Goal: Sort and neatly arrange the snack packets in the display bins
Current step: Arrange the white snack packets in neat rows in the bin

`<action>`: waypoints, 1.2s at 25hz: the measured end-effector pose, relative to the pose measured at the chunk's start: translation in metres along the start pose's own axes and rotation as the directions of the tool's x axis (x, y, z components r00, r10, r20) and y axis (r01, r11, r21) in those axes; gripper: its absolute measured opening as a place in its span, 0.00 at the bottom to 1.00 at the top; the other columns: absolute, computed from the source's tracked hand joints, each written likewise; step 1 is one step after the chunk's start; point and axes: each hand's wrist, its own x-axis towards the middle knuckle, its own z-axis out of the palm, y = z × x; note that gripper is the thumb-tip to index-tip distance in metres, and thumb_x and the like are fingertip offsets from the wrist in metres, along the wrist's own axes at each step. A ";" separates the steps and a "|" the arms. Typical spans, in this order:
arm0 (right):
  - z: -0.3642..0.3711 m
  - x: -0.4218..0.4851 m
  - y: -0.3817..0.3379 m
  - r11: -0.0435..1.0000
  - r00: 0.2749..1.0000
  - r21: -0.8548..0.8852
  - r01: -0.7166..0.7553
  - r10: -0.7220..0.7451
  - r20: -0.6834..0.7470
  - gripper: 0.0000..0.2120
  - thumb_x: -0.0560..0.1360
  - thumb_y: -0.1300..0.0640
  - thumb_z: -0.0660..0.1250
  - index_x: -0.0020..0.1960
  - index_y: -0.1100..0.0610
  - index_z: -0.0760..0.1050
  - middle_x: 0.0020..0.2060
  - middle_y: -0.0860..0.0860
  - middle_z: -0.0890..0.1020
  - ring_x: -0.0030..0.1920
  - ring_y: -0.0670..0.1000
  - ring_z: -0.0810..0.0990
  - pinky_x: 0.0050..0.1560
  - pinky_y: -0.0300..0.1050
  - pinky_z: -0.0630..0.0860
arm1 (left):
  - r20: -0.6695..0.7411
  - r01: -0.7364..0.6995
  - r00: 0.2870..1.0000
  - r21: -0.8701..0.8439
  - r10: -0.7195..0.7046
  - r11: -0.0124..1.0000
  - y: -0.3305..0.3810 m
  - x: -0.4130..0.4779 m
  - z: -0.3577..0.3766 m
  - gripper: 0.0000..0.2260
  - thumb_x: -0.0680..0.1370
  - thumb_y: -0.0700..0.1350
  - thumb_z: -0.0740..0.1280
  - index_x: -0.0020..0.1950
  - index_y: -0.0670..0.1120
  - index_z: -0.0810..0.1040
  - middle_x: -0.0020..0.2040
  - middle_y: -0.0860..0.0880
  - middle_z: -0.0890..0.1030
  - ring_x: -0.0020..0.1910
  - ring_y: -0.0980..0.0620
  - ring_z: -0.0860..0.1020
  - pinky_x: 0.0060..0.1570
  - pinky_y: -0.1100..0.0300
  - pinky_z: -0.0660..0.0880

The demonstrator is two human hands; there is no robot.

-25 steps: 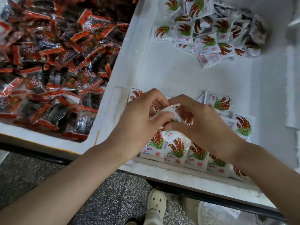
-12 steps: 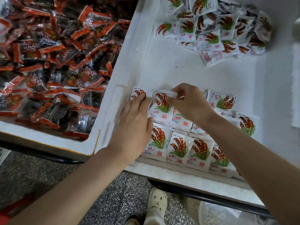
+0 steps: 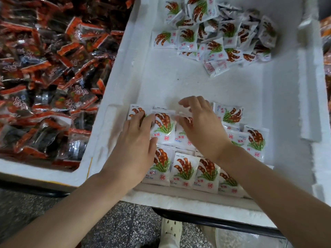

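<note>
We see the left hand lying flat with straight fingers on white snack packets at the near left corner of a white foam bin. Its thumb touches the left edge of one face-up packet, which is printed with brown pods and green leaves. The right hand sits just beside that packet on its other side. Its fingers are loosely bent and spread and grip nothing we can make out, and its thumb tip touches a neighbouring packet that the hand mostly hides.

Along the bin's near edge a tidy row of the same packets lies side by side, with more overlapping rows behind it. A loose heap of them lies toward the far edge, well apart from the rows.

To the left, a second foam bin holds a jumble of red-and-black packets. Below the bins we see speckled floor and a pale shoe.
</note>
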 end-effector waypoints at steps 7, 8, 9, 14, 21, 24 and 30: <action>-0.063 0.001 0.100 0.921 0.919 -0.139 -0.363 0.379 0.111 0.24 0.74 0.55 0.68 0.69 0.54 0.67 0.65 0.54 0.70 0.66 0.56 0.65 0.63 0.47 0.63 | 0.092 -0.243 0.965 -0.039 0.246 0.969 0.060 0.066 0.015 0.22 0.81 0.43 0.59 0.76 0.46 0.60 0.75 0.47 0.61 0.72 0.49 0.61 0.70 0.55 0.59; -0.065 0.003 0.106 0.913 0.904 -0.167 -0.373 0.398 0.157 0.25 0.73 0.54 0.69 0.68 0.54 0.68 0.64 0.54 0.71 0.66 0.55 0.64 0.63 0.47 0.64 | 0.135 -0.251 0.958 -0.029 0.253 0.968 0.067 0.081 0.022 0.23 0.82 0.43 0.58 0.76 0.47 0.58 0.76 0.48 0.59 0.73 0.50 0.59 0.71 0.55 0.57; -0.066 0.005 0.111 0.912 0.899 -0.181 -0.367 0.398 0.182 0.24 0.72 0.53 0.70 0.67 0.54 0.70 0.62 0.54 0.72 0.65 0.55 0.65 0.62 0.47 0.64 | 0.174 -0.263 0.950 -0.010 0.260 0.965 0.075 0.096 0.029 0.23 0.82 0.44 0.57 0.77 0.48 0.56 0.77 0.49 0.56 0.74 0.51 0.56 0.71 0.56 0.55; -0.072 0.028 0.122 0.905 0.901 -0.070 -0.419 0.424 0.089 0.17 0.73 0.54 0.70 0.59 0.58 0.70 0.54 0.56 0.76 0.55 0.59 0.75 0.50 0.48 0.70 | 0.184 -0.272 0.947 0.022 0.264 0.962 0.093 0.162 0.046 0.24 0.83 0.43 0.57 0.78 0.46 0.54 0.79 0.45 0.52 0.77 0.49 0.51 0.73 0.53 0.52; -0.092 0.061 0.142 0.811 0.804 0.191 -0.552 0.579 -0.136 0.20 0.74 0.53 0.69 0.63 0.59 0.68 0.56 0.57 0.79 0.54 0.56 0.76 0.45 0.42 0.69 | 0.108 -0.226 0.972 0.183 0.209 0.957 0.104 0.229 0.055 0.32 0.79 0.50 0.66 0.77 0.44 0.54 0.78 0.44 0.54 0.75 0.44 0.55 0.70 0.49 0.59; -0.092 0.064 0.147 0.787 0.784 0.258 -0.560 0.604 -0.141 0.21 0.74 0.53 0.69 0.63 0.58 0.70 0.54 0.55 0.79 0.50 0.53 0.76 0.43 0.40 0.69 | 0.038 -0.179 0.984 0.271 0.176 0.946 0.107 0.242 0.059 0.36 0.76 0.54 0.68 0.77 0.45 0.53 0.77 0.44 0.57 0.73 0.42 0.58 0.67 0.46 0.62; -0.096 0.059 0.148 0.761 0.767 0.310 -0.569 0.628 -0.133 0.18 0.74 0.51 0.67 0.59 0.57 0.67 0.46 0.50 0.75 0.45 0.52 0.77 0.37 0.43 0.73 | -0.068 -0.230 0.961 0.336 0.267 0.913 0.106 0.232 0.060 0.24 0.76 0.44 0.66 0.69 0.40 0.63 0.64 0.39 0.71 0.59 0.41 0.69 0.48 0.55 0.67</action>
